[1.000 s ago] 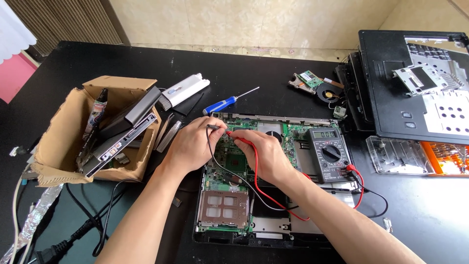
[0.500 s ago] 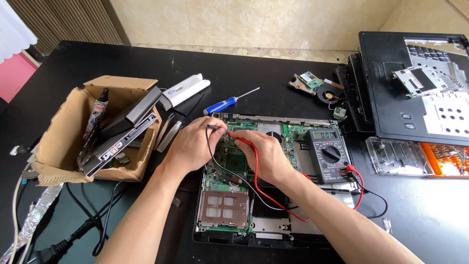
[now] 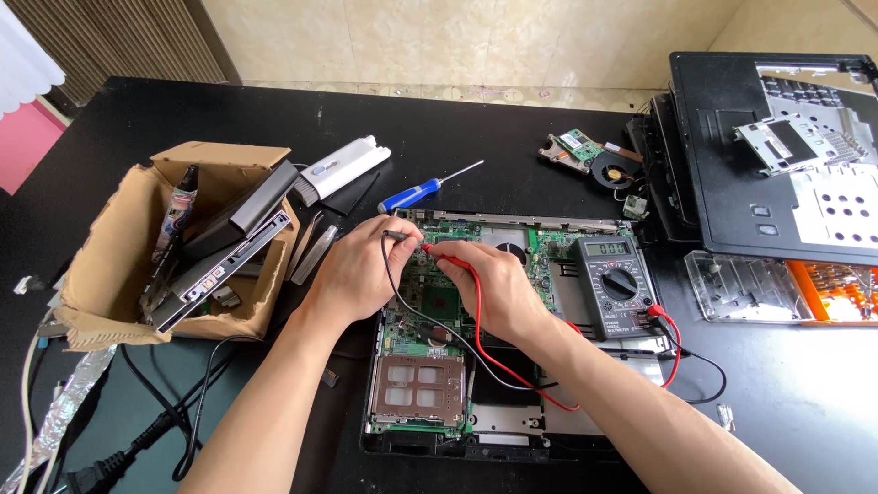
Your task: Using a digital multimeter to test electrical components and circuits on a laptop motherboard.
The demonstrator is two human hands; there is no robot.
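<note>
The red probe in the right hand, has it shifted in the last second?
No. The red probe sits in the same spot beside the multimeter, over the green circuit board.

Electronics repair bench, probably a small workshop. Black table [image 3: 512, 119]; opened laptop with bare green board [image 3: 439, 302] under both hands, multimeter [image 3: 615, 285] just right of them, blue screwdriver [image 3: 422, 190] beyond, cardboard box of parts [image 3: 119, 274] left, stripped laptop shell [image 3: 777, 155] far right.

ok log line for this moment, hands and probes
left hand: holds black probe | right hand: holds red probe | both tips on green board | multimeter right of hands
</note>
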